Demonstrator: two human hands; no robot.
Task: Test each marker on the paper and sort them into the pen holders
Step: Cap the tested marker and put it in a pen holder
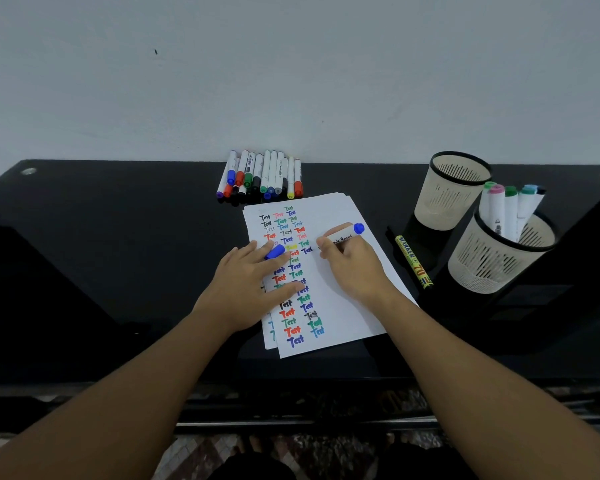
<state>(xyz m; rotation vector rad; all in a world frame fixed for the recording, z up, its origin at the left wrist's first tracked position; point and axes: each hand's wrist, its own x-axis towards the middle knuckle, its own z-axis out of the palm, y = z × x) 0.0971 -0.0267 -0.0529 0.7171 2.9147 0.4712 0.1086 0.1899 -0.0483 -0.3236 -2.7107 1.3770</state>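
White paper [340,299], covered in coloured "Test" words, lies mid-table. My right hand [352,265] grips a white marker with a blue end [347,233], its tip down on the sheet beside the written columns. My left hand [253,282] lies flat on the paper's left side with the blue cap [275,252] between its fingers. A row of several capped markers [260,176] lies at the table's back edge. Two beige mesh pen holders stand on the right: the far holder [451,192] looks empty, the near holder [499,254] has several markers in it.
A yellow marker [413,261] lies on the black table [118,237] between the paper and the holders. A pale wall rises right behind the table. Patterned floor shows below the front edge.
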